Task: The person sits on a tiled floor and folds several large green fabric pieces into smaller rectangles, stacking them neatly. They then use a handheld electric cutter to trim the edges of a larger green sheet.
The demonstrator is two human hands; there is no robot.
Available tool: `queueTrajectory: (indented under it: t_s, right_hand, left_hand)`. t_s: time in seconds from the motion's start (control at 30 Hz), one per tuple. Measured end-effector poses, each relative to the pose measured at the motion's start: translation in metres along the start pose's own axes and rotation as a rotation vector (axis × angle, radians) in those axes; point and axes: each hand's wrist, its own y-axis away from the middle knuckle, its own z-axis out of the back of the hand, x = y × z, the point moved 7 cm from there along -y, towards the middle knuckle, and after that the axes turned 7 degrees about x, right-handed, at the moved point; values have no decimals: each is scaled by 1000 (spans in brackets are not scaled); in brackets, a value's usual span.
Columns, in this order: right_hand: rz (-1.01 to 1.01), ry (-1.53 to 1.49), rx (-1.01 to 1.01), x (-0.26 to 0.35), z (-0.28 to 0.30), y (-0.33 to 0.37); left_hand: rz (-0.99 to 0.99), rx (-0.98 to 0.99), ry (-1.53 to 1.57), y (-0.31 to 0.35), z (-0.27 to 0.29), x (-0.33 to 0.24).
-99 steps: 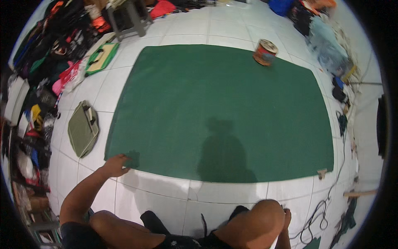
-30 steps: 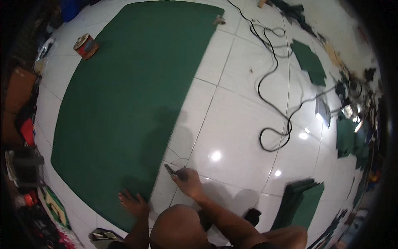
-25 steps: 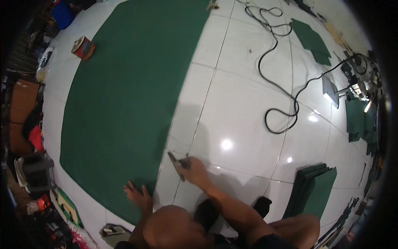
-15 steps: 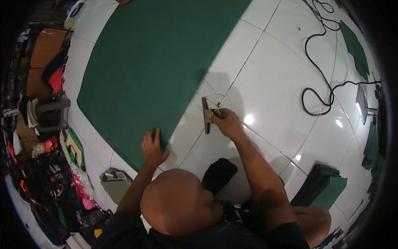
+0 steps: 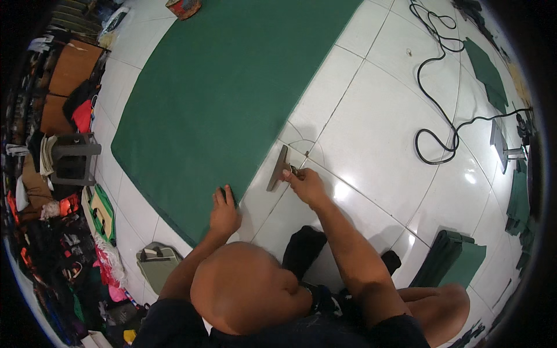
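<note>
At the far left edge of the frame, a heap of bright clothes and bags lies in soft folds, with a grey plastic stool above it and a flat olive-grey bag at lower left. In the upper middle, a large sheet of matte green fabric spreads smooth over glossy white floor tiles; a round tin with a red patterned wrapper stands at its top edge. The left hand lies flat, fingers spread, pressing the fabric's near corner. Just right of it, the right hand is closed on the handle of a flat, straight grey-brown tool that rests on the tile beside the fabric edge. Farther right, a black cable loops across the floor, and a folded stack of green cloth sits at lower right.
</note>
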Motion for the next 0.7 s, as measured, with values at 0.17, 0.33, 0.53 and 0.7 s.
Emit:
queueTrajectory:
  t_s: [0.17,0.33,0.53,0.7]
  right_hand:
    - [41,-173,-74,-17,-8,-6]
    - [65,-529,-126,-32,-22,-7]
    - [56,-713,-198,-16,-46,-9]
    - [30,-620,-103,-13,-74,-12]
  left_hand:
    - [-18,83,17,2,9,2]
    - [-90,97,137,5,18,6]
    - [-133,88,154,4,22,15]
    - [-135,111,114,10,34,9]
